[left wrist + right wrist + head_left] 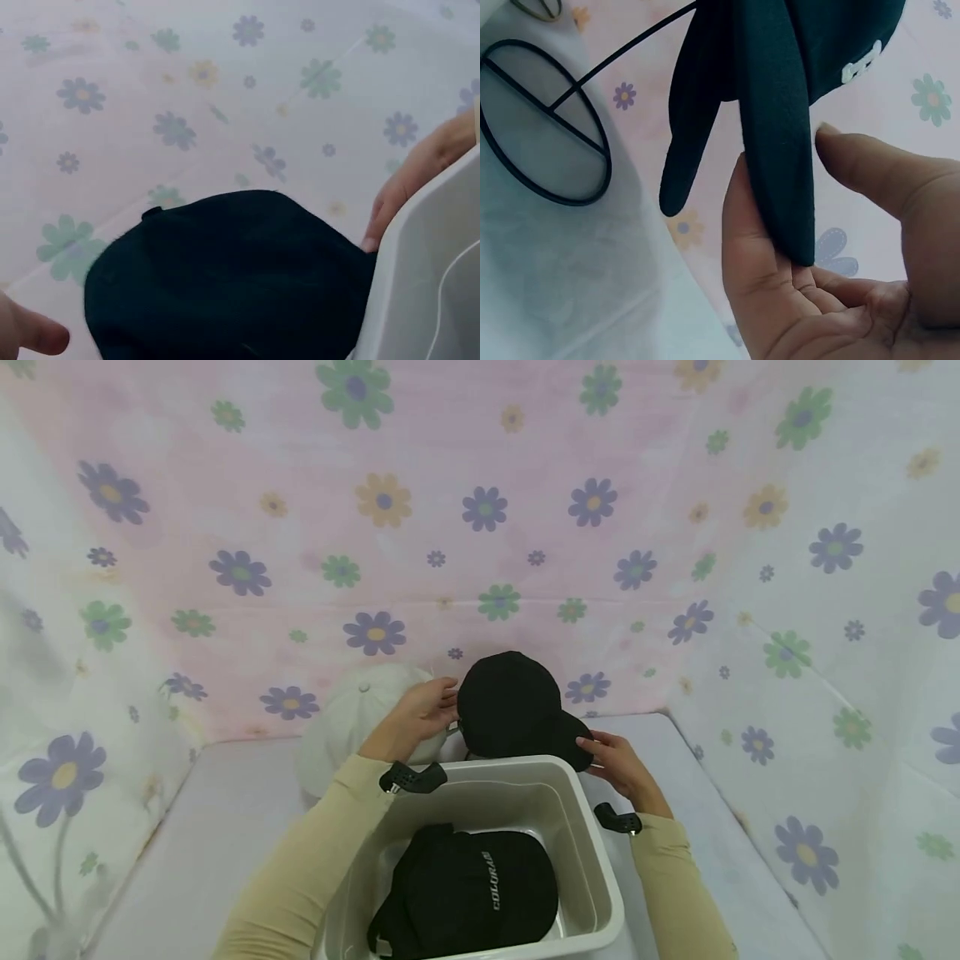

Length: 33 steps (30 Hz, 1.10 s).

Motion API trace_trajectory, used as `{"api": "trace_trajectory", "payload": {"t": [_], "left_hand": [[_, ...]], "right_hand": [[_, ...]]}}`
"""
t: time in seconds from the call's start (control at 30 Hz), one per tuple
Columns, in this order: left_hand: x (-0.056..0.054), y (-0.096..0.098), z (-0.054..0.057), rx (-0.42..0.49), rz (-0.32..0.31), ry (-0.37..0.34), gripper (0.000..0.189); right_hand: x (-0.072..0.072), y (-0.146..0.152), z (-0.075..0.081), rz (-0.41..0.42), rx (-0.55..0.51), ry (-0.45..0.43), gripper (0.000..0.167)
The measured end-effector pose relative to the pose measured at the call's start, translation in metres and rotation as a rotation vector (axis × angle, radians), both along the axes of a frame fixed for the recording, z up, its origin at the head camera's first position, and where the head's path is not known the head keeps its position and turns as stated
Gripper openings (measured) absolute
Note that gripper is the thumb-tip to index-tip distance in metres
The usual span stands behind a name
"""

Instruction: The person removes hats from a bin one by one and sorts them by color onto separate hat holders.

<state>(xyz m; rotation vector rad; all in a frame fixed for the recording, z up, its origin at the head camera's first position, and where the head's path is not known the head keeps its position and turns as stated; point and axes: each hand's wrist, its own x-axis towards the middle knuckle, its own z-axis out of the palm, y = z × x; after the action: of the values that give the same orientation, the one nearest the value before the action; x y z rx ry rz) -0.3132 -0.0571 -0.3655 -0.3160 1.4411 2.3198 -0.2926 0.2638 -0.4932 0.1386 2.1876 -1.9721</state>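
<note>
A black cap (510,706) stands behind the bin, brim toward the right. My right hand (618,764) holds its brim, fingers on one face and thumb at the other in the right wrist view. White lettering shows on the cap's front (862,64) there, and a second dark flap (690,150) hangs beside the brim. My left hand (423,714) is at the cap's left side with fingers extended; its thumb (41,332) is apart from the cap in the left wrist view. A white cap (367,702) sits behind my left hand, partly hidden by it.
A pale grey bin (592,877) stands in front, between my forearms. Inside lies another black cap (480,893) with light lettering. A black wire stand (577,86) with an oval base rises toward the held cap. Flowered cloth (480,560) walls the table's back and sides.
</note>
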Motion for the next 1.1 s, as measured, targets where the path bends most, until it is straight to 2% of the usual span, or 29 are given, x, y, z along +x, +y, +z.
{"api": "trace_trajectory", "payload": {"t": [0.1, 0.2, 0.3, 0.4, 0.5, 0.6, 0.7, 0.87, 0.97, 1.1], "left_hand": [[-0.001, 0.005, -0.003, 0.126, 0.040, -0.028, 0.056], [-0.001, 0.011, -0.005, 0.151, 0.056, -0.047, 0.056], [0.000, 0.015, -0.008, 0.082, 0.025, -0.037, 0.041], [0.000, 0.016, -0.011, 0.031, 0.000, 0.032, 0.027], [0.000, 0.015, -0.013, -0.009, 0.025, 0.126, 0.032], [0.001, 0.015, -0.015, -0.069, 0.051, 0.176, 0.052], [0.001, 0.015, -0.016, -0.110, 0.061, 0.182, 0.066], [0.000, 0.015, -0.019, -0.143, 0.085, 0.206, 0.069], [0.001, 0.015, -0.020, -0.151, 0.082, 0.231, 0.070], [0.003, 0.016, -0.022, -0.184, 0.065, 0.239, 0.074]], "right_hand": [[-0.002, 0.001, 0.002, 0.000, 0.030, 0.010, 0.067], [-0.004, 0.002, 0.004, -0.037, 0.035, 0.024, 0.067], [-0.005, 0.003, 0.008, -0.072, 0.025, 0.046, 0.066], [-0.006, 0.003, 0.013, -0.105, 0.016, 0.068, 0.065], [-0.007, 0.002, 0.019, -0.131, 0.033, 0.080, 0.064], [-0.007, 0.001, 0.024, -0.140, 0.072, 0.085, 0.060], [-0.007, -0.001, 0.026, -0.086, 0.139, 0.069, 0.059], [-0.008, -0.005, 0.027, 0.096, 0.258, 0.014, 0.063], [-0.011, -0.007, 0.026, 0.160, 0.269, 0.009, 0.061], [-0.017, -0.007, 0.023, 0.205, 0.232, 0.036, 0.056]]}}
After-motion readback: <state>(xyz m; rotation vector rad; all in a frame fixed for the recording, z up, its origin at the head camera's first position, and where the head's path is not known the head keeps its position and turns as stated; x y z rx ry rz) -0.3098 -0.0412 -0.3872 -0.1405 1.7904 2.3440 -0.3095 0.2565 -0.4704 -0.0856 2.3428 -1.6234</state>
